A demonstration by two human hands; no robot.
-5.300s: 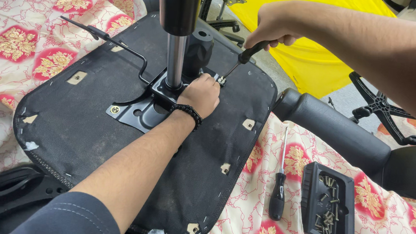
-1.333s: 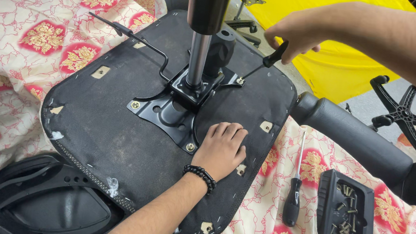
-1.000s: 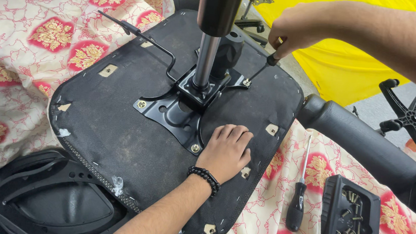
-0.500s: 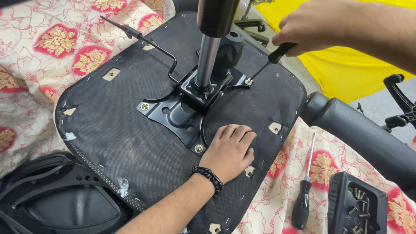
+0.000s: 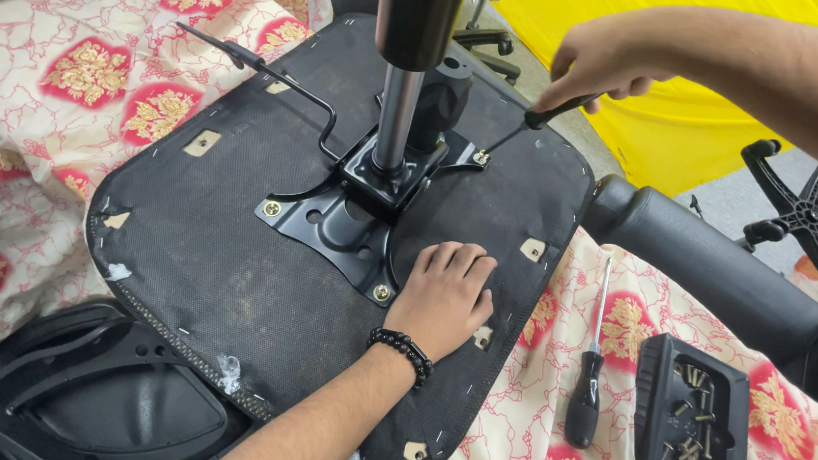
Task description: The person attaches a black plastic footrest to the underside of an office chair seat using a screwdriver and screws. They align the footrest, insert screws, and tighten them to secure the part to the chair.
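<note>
My right hand (image 5: 597, 59) grips a screwdriver (image 5: 537, 118) at one o'clock, tip on a screw (image 5: 480, 157); my left hand (image 5: 443, 297) lies flat, fingers spread, on the seat (image 5: 228, 264).

Two screwdrivers (image 5: 543, 114) (image 5: 586, 394), one upturned seat (image 5: 228, 264) with one mounting plate (image 5: 340, 224), three visible plate screws (image 5: 272, 208) (image 5: 381, 293) (image 5: 480, 156), one screw tray (image 5: 693, 428), two hands (image 5: 443, 297) (image 5: 597, 59)

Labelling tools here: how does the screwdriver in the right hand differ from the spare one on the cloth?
The screwdriver in use is gripped by the right hand, slanted, its tip at a screw on the black mounting plate. The spare screwdriver lies flat and untouched on the floral cloth, beside the screw tray. The spare's whole handle shows; the held one's is partly hidden. Both have dark handles and thin metal shafts.
</note>
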